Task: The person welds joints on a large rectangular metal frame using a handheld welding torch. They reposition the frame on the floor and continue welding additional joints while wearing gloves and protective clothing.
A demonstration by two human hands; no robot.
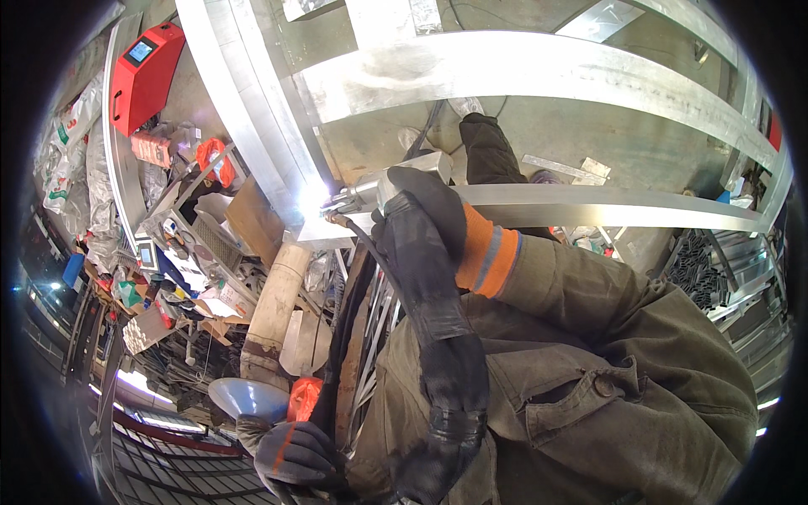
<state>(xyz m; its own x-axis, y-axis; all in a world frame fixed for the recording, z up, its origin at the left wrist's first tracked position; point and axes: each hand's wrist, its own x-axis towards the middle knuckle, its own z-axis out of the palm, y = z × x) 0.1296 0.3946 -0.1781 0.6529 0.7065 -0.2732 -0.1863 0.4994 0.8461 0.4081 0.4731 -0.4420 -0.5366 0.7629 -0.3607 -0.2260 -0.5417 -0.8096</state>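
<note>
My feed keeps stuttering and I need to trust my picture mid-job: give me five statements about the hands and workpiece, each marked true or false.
1. The right hand grips a welding torch. True.
2. The bright glow lies to the right of the right hand. False: it lies to the left of it, at the torch's tip.
3. The right glove has an orange cuff with a grey band. True.
4. The left hand is bare. False: it wears a dark glove with an orange stripe.
5. The red machine with a small screen is at the picture's upper left. True.
</note>
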